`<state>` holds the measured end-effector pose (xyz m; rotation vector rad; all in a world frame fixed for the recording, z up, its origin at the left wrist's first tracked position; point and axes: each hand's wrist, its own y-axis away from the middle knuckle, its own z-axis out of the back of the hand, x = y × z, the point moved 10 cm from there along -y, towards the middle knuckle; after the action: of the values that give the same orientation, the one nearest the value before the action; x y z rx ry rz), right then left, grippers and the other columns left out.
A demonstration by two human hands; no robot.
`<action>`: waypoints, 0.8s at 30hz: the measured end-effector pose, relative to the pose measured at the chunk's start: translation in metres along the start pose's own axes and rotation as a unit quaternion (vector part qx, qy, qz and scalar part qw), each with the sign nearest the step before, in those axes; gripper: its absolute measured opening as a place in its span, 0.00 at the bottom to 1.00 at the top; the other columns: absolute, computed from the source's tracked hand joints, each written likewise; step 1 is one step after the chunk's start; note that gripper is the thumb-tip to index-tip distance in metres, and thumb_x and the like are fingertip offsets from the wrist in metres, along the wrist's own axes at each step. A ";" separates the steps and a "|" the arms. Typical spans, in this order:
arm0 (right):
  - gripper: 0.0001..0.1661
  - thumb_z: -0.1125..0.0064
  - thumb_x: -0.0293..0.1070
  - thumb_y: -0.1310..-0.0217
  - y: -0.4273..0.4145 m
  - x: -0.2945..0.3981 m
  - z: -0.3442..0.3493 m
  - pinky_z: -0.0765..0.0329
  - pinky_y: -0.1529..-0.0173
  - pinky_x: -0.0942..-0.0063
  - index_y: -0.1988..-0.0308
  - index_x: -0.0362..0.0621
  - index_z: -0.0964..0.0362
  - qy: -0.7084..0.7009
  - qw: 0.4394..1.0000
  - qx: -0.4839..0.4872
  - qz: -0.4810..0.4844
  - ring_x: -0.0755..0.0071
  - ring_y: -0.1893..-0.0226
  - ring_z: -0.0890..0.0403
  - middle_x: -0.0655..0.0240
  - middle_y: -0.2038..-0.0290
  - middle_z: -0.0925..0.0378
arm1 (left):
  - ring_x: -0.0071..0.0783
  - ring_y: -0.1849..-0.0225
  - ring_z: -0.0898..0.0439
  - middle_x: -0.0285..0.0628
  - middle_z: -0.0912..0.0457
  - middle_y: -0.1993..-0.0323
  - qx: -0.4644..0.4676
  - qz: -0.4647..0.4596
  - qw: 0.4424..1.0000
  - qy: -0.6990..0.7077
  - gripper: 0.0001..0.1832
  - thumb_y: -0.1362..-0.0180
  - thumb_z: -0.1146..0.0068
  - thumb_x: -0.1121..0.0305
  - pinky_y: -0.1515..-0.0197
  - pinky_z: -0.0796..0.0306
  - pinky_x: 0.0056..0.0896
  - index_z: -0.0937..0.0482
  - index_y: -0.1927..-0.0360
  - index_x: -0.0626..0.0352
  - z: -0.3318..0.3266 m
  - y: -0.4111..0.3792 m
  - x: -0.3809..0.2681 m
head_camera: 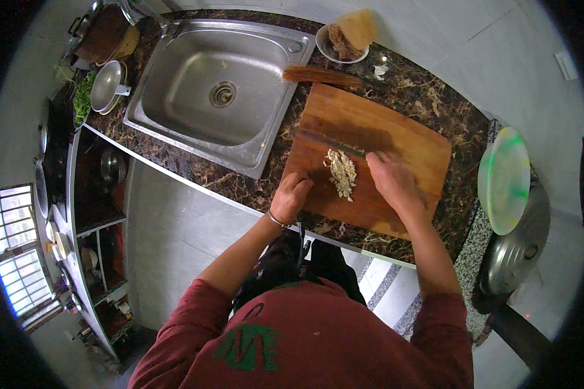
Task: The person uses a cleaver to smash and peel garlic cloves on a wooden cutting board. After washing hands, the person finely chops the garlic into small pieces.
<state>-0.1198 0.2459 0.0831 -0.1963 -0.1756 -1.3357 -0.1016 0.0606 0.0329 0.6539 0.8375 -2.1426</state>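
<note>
A wooden cutting board (389, 121) lies on the dark marbled counter before me. A small heap of chopped garlic (341, 174) is spread across its middle. My right hand (392, 177), slightly blurred, is closed around the handle end of a knife (333, 142). The blade is seen nearly edge-on, a thin dark line running left across the board just beyond the garlic. My left hand (292, 194) rests at the board's near left corner with curled fingers, left of the garlic. What lies under those fingers is hidden. A bracelet (276, 220) circles the left wrist.
A steel sink (204, 87) is set in the counter at left. Behind the board lie a bundled brush (321, 75), a bowl (343, 59) with scrubbers and garlic cloves (380, 72). A green-white plastic basin (503, 182) stands at right above a metal lid (516, 253).
</note>
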 end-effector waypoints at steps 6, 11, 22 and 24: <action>0.07 0.50 0.27 0.48 0.038 0.047 0.007 0.26 0.73 0.57 0.65 0.47 0.34 0.022 0.999 0.029 0.001 0.55 0.71 0.22 0.63 0.73 0.27 | 0.47 0.61 0.26 0.47 0.27 0.63 -0.007 -0.011 1.000 -0.007 0.09 0.54 0.48 0.78 0.57 0.30 0.40 0.26 0.66 0.62 0.007 0.007 -0.004; 0.06 0.51 0.30 0.42 0.058 0.047 -0.030 0.28 0.73 0.51 0.67 0.40 0.37 -0.061 0.981 0.107 -0.150 0.44 0.76 0.23 0.53 0.74 0.25 | 0.45 0.62 0.27 0.47 0.27 0.62 -0.016 0.011 1.000 -0.019 0.09 0.55 0.48 0.78 0.58 0.31 0.39 0.26 0.67 0.62 0.000 0.008 0.000; 0.09 0.51 0.32 0.41 0.049 0.064 -0.019 0.28 0.72 0.51 0.63 0.39 0.35 -0.095 0.977 0.028 -0.189 0.43 0.75 0.23 0.51 0.76 0.25 | 0.46 0.60 0.26 0.48 0.27 0.62 -0.028 0.013 0.999 -0.014 0.08 0.54 0.45 0.78 0.58 0.30 0.38 0.25 0.67 0.64 0.001 0.008 0.003; 0.09 0.50 0.32 0.41 0.050 0.070 -0.019 0.29 0.73 0.51 0.63 0.39 0.35 -0.117 0.974 0.026 -0.190 0.43 0.76 0.24 0.51 0.76 0.25 | 0.47 0.60 0.26 0.49 0.27 0.62 -0.031 0.033 0.999 -0.008 0.08 0.54 0.45 0.78 0.58 0.29 0.39 0.26 0.67 0.65 0.005 0.011 0.005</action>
<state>-0.0551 0.1865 0.0794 -0.2861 -0.4662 -1.6840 -0.0968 0.0487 0.0288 0.6229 0.8592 -2.0508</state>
